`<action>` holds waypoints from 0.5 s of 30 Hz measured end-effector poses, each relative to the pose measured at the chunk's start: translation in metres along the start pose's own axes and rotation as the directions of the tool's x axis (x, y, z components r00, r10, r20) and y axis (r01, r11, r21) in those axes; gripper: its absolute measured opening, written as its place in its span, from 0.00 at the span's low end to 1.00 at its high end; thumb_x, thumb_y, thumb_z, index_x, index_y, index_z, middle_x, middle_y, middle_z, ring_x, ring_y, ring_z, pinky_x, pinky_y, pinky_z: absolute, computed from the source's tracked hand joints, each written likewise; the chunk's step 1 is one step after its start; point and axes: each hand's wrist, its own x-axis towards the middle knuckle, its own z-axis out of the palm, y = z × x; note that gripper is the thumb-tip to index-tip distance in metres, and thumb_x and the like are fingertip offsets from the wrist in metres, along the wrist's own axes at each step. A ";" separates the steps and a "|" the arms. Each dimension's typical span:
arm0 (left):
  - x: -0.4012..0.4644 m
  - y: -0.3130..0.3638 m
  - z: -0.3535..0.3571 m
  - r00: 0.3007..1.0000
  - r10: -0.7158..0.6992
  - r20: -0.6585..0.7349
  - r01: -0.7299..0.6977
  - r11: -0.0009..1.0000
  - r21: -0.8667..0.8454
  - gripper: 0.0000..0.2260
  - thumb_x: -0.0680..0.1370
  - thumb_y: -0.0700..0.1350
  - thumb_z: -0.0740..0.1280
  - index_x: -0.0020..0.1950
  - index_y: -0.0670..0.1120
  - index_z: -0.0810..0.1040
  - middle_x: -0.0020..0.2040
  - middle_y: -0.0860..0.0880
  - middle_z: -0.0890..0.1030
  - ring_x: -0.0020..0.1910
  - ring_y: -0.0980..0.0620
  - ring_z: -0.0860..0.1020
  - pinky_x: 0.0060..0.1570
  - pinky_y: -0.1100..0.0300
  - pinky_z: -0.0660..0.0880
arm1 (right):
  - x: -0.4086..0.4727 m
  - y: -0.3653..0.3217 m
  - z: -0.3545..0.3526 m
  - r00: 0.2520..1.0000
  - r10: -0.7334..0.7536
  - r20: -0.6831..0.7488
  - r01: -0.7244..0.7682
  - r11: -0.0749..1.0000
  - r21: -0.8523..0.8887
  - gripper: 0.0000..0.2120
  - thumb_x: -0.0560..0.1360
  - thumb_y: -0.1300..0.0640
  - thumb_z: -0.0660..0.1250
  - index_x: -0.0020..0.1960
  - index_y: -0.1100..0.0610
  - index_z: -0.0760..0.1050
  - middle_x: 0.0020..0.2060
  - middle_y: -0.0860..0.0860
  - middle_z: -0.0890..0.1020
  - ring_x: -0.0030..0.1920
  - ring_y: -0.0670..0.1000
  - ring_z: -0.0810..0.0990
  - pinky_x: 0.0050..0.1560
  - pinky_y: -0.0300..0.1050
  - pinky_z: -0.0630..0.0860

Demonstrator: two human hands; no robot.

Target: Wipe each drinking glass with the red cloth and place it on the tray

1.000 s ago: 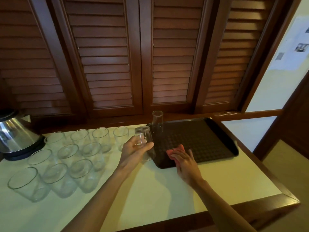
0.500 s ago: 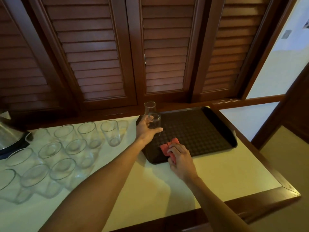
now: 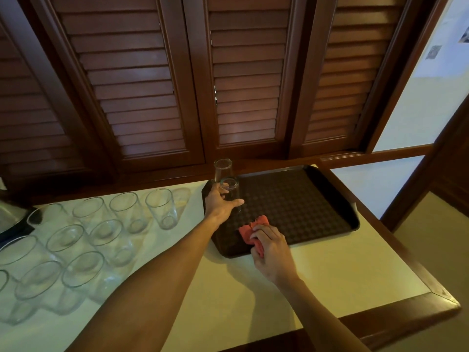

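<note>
We curl our left hand (image 3: 220, 202) around a clear inverted drinking glass (image 3: 230, 192) at the dark brown textured plastic tray's (image 3: 330, 214) far-left corner, just before another upturned glass (image 3: 222, 169), while our right hand (image 3: 270, 247) clutches the crumpled red cloth (image 3: 253, 228) at the tray's near edge.

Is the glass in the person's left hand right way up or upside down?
Upside down. The glass held by the left hand shows its narrower, thick base on top and widens downward toward the tray.
</note>
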 end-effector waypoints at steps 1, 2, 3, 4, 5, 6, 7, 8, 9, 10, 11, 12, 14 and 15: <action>0.001 0.000 -0.001 1.000 -0.003 0.005 0.003 1.000 0.002 0.28 0.72 0.43 0.81 0.67 0.47 0.73 0.67 0.46 0.78 0.70 0.45 0.75 0.66 0.52 0.75 | 0.000 0.000 0.000 1.000 0.002 -0.001 -0.002 1.000 -0.001 0.14 0.71 0.53 0.68 0.56 0.50 0.80 0.61 0.46 0.79 0.64 0.49 0.75 0.66 0.48 0.72; 0.002 0.000 -0.001 1.000 -0.006 0.014 0.006 1.000 0.001 0.28 0.72 0.43 0.81 0.67 0.47 0.73 0.67 0.46 0.78 0.70 0.45 0.75 0.68 0.51 0.75 | 0.000 0.000 0.001 1.000 0.002 -0.003 -0.002 1.000 0.002 0.14 0.71 0.53 0.68 0.56 0.50 0.80 0.61 0.46 0.79 0.65 0.49 0.75 0.67 0.49 0.72; 0.003 0.000 -0.002 1.000 -0.009 0.025 0.009 1.000 0.002 0.28 0.72 0.43 0.82 0.68 0.46 0.73 0.67 0.46 0.78 0.70 0.45 0.75 0.69 0.50 0.75 | 0.001 0.000 0.001 1.000 0.002 -0.005 -0.002 1.000 0.006 0.14 0.71 0.53 0.67 0.56 0.50 0.80 0.61 0.46 0.79 0.65 0.49 0.75 0.67 0.49 0.72; 0.004 0.000 -0.003 0.999 -0.012 0.033 0.012 1.000 0.003 0.29 0.72 0.43 0.81 0.68 0.46 0.72 0.67 0.46 0.77 0.70 0.45 0.75 0.70 0.49 0.74 | 0.001 0.000 0.001 1.000 0.003 -0.005 -0.003 1.000 0.007 0.14 0.71 0.53 0.67 0.56 0.50 0.80 0.61 0.46 0.79 0.65 0.49 0.75 0.66 0.50 0.72; 0.005 0.000 -0.003 0.999 -0.015 0.039 0.015 1.000 0.005 0.29 0.72 0.43 0.81 0.68 0.46 0.72 0.67 0.46 0.77 0.71 0.45 0.75 0.70 0.49 0.74 | 0.000 0.000 0.001 1.000 0.003 -0.005 -0.003 1.000 0.004 0.14 0.71 0.53 0.68 0.56 0.50 0.80 0.61 0.46 0.80 0.65 0.49 0.75 0.66 0.50 0.72; 0.005 0.000 -0.004 0.999 -0.018 0.043 0.017 1.000 0.006 0.29 0.72 0.42 0.81 0.69 0.46 0.72 0.67 0.46 0.77 0.71 0.45 0.74 0.70 0.49 0.74 | 0.000 0.000 0.002 1.000 0.001 -0.005 -0.001 1.000 -0.002 0.14 0.71 0.53 0.69 0.56 0.50 0.80 0.61 0.46 0.80 0.65 0.49 0.75 0.66 0.50 0.72; 0.006 0.000 -0.004 0.999 -0.020 0.046 0.020 1.000 0.007 0.29 0.72 0.42 0.81 0.69 0.46 0.72 0.68 0.46 0.77 0.71 0.45 0.74 0.70 0.50 0.73 | 0.000 0.000 0.002 1.000 0.000 -0.003 0.000 1.000 -0.006 0.14 0.71 0.54 0.70 0.56 0.50 0.80 0.61 0.46 0.79 0.65 0.49 0.75 0.66 0.50 0.72; 0.007 0.000 -0.004 0.999 -0.023 0.047 0.023 1.000 0.008 0.29 0.73 0.42 0.81 0.70 0.46 0.71 0.68 0.46 0.77 0.71 0.45 0.74 0.70 0.50 0.73 | 0.000 0.000 0.001 1.000 0.003 0.002 -0.003 1.000 -0.008 0.14 0.71 0.54 0.70 0.56 0.49 0.80 0.61 0.46 0.79 0.65 0.49 0.75 0.67 0.49 0.71; 0.008 0.000 -0.004 0.998 -0.027 0.049 0.027 1.000 0.012 0.29 0.73 0.42 0.80 0.70 0.46 0.71 0.67 0.46 0.77 0.71 0.45 0.74 0.70 0.50 0.73 | 0.000 0.000 0.001 1.000 0.008 0.003 -0.008 1.000 -0.009 0.14 0.71 0.53 0.69 0.57 0.49 0.79 0.61 0.46 0.79 0.66 0.49 0.74 0.67 0.49 0.71; 0.009 0.000 -0.004 0.998 -0.032 0.051 0.031 0.999 0.017 0.29 0.73 0.42 0.80 0.69 0.47 0.71 0.67 0.47 0.77 0.71 0.45 0.74 0.70 0.50 0.73 | 0.001 0.000 0.001 1.000 0.011 0.002 -0.011 1.000 -0.007 0.14 0.71 0.53 0.69 0.57 0.49 0.79 0.62 0.45 0.79 0.66 0.48 0.74 0.67 0.49 0.70; 0.010 0.000 -0.004 0.998 -0.036 0.053 0.035 0.999 0.025 0.29 0.73 0.42 0.80 0.69 0.47 0.71 0.66 0.47 0.77 0.70 0.45 0.75 0.69 0.50 0.73 | 0.000 0.000 0.001 1.000 0.012 0.002 -0.012 1.000 -0.005 0.14 0.71 0.53 0.69 0.57 0.49 0.79 0.62 0.45 0.79 0.66 0.48 0.74 0.67 0.49 0.70; 0.011 0.000 -0.004 0.998 -0.042 0.054 0.040 0.999 0.033 0.29 0.73 0.42 0.80 0.69 0.47 0.71 0.66 0.47 0.77 0.70 0.45 0.75 0.69 0.50 0.74 | 0.000 0.000 0.000 1.000 0.012 0.003 -0.012 1.000 -0.004 0.14 0.71 0.53 0.68 0.57 0.49 0.79 0.62 0.45 0.79 0.66 0.48 0.74 0.68 0.48 0.70; 0.011 0.001 -0.004 0.997 -0.052 0.055 0.049 0.998 0.043 0.29 0.73 0.43 0.80 0.70 0.47 0.71 0.67 0.47 0.77 0.69 0.45 0.75 0.70 0.50 0.74 | 0.000 -0.001 0.000 1.000 0.011 0.002 -0.011 1.000 -0.010 0.14 0.71 0.53 0.69 0.57 0.49 0.79 0.62 0.45 0.79 0.66 0.48 0.74 0.68 0.48 0.69; 0.011 0.001 -0.005 0.997 -0.050 0.055 0.048 0.998 0.046 0.30 0.73 0.43 0.80 0.70 0.47 0.71 0.67 0.46 0.77 0.69 0.46 0.75 0.70 0.49 0.74 | 0.000 -0.001 0.000 1.000 0.014 -0.001 -0.014 1.000 -0.011 0.14 0.71 0.54 0.70 0.57 0.49 0.80 0.62 0.45 0.79 0.66 0.49 0.74 0.68 0.47 0.69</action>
